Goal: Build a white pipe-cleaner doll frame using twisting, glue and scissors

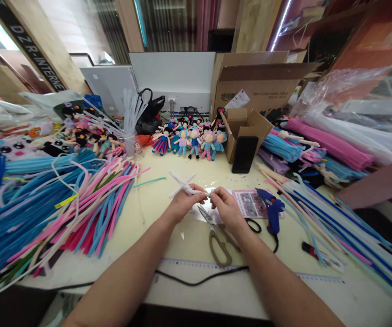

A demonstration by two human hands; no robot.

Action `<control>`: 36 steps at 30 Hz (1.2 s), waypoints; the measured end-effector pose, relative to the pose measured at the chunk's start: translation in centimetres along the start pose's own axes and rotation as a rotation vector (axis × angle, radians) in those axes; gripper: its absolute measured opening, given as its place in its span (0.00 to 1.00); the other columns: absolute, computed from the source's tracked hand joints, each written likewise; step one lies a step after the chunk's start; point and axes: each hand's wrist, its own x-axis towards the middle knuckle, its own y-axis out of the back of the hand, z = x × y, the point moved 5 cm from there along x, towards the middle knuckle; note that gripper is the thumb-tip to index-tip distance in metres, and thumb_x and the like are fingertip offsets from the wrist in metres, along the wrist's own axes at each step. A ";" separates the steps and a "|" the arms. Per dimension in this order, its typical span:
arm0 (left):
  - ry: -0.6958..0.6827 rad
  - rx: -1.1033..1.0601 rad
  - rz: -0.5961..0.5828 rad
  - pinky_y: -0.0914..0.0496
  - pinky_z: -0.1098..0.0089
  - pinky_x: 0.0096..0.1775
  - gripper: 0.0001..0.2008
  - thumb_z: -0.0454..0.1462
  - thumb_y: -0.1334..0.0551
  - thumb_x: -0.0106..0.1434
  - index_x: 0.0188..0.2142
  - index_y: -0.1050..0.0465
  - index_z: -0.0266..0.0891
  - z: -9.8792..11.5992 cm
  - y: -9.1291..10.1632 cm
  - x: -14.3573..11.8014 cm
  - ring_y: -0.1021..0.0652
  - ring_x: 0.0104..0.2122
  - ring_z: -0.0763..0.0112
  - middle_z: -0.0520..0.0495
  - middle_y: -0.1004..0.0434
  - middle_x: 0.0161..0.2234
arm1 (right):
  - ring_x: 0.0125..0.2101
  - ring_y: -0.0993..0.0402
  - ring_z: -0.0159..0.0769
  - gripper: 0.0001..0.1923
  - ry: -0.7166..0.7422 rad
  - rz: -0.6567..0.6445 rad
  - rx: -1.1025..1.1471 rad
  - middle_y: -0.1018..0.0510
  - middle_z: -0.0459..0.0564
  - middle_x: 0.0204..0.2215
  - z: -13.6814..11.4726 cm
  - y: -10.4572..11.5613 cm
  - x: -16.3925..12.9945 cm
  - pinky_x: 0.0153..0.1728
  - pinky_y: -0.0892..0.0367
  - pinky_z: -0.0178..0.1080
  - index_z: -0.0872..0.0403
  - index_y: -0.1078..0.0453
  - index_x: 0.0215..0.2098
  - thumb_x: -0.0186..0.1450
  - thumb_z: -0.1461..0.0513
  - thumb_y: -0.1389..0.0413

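Observation:
Over the middle of the table, my left hand (189, 201) is closed around a white pipe cleaner figure (182, 183), whose crossed fuzzy limbs stick out to the left past my fingers. My right hand (223, 204) pinches the figure's other end, fingertips close to those of the left. Just below the hands lies a pair of scissors (219, 250) with grey-beige handles, blades partly spread and one handle partly covered by my right forearm. Right of my right hand, a blue glue gun (271, 209) rests beside a printed card (250, 203) and a black ring (253, 225).
Bundles of coloured pipe cleaners (28, 195) cover the left side, and more pipe cleaners (345, 218) lie at right. Finished dolls (194, 141) stand at the back, near a phone (245, 155) leaning on a small carton (243, 122). A black cable (199, 282) crosses the front by a ruler (192, 263).

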 end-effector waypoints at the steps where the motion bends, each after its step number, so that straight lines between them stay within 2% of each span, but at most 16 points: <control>1: -0.002 0.000 -0.001 0.34 0.69 0.33 0.11 0.42 0.35 0.53 0.30 0.26 0.35 0.0 -0.1 0.0 0.26 0.28 0.70 0.47 0.25 0.25 | 0.23 0.40 0.30 0.10 -0.004 -0.001 0.019 0.38 0.41 0.20 0.0 0.0 0.0 0.27 0.42 0.35 0.52 0.40 0.25 0.61 0.56 0.48; 6: 0.011 -0.069 -0.010 0.34 0.70 0.32 0.10 0.41 0.34 0.50 0.29 0.27 0.36 -0.2 -0.4 -0.1 0.26 0.28 0.71 0.48 0.25 0.26 | 0.22 0.40 0.29 0.10 0.004 0.010 0.083 0.38 0.40 0.19 -0.2 0.0 0.0 0.26 0.42 0.34 0.52 0.40 0.24 0.59 0.57 0.47; 11: -0.003 -0.033 0.048 0.35 0.71 0.31 0.10 0.41 0.33 0.49 0.27 0.28 0.36 -0.2 -0.3 -0.2 0.27 0.27 0.71 0.49 0.26 0.24 | 0.23 0.39 0.30 0.08 0.012 0.027 0.064 0.35 0.41 0.21 -0.1 0.0 0.0 0.27 0.41 0.34 0.53 0.38 0.26 0.59 0.57 0.46; 16: -0.003 0.015 0.101 0.36 0.71 0.30 0.10 0.41 0.33 0.49 0.27 0.27 0.36 1.1 -0.5 -0.6 0.27 0.27 0.70 0.49 0.25 0.24 | 0.30 0.34 0.33 0.05 0.154 0.068 -0.008 0.30 0.45 0.28 -0.8 0.5 0.0 0.32 0.38 0.36 0.53 0.34 0.34 0.60 0.60 0.45; 20: -0.027 0.040 0.138 0.38 0.72 0.26 0.09 0.40 0.34 0.49 0.29 0.26 0.37 2.8 -0.9 -1.0 0.27 0.28 0.70 0.48 0.23 0.28 | 0.30 0.35 0.33 0.04 0.244 0.111 -0.096 0.31 0.46 0.27 -2.3 0.8 -0.3 0.31 0.38 0.36 0.52 0.34 0.29 0.60 0.60 0.45; 24: -0.047 -0.017 0.163 0.38 0.73 0.25 0.10 0.42 0.33 0.49 0.26 0.27 0.36 3.3 -1.0 -1.3 0.27 0.25 0.72 0.49 0.24 0.24 | 0.30 0.33 0.34 0.04 0.307 0.099 -0.090 0.31 0.46 0.27 -4.3 0.7 -0.8 0.31 0.36 0.37 0.52 0.35 0.29 0.61 0.61 0.46; 29: -0.063 -0.220 0.177 0.32 0.69 0.33 0.11 0.40 0.33 0.49 0.26 0.30 0.36 2.9 -1.3 -1.9 0.24 0.27 0.71 0.49 0.25 0.23 | 0.29 0.34 0.33 0.04 0.410 0.082 -0.198 0.33 0.46 0.27 -6.9 0.7 -1.9 0.31 0.37 0.36 0.52 0.34 0.28 0.61 0.64 0.47; 36: -0.087 -0.282 0.147 0.30 0.68 0.36 0.10 0.38 0.33 0.49 0.26 0.32 0.35 3.9 -2.7 -3.7 0.24 0.26 0.72 0.51 0.25 0.22 | 0.30 0.35 0.34 0.06 0.480 0.041 -0.319 0.33 0.47 0.27 -8.5 1.3 -4.0 0.32 0.39 0.37 0.52 0.33 0.27 0.62 0.65 0.49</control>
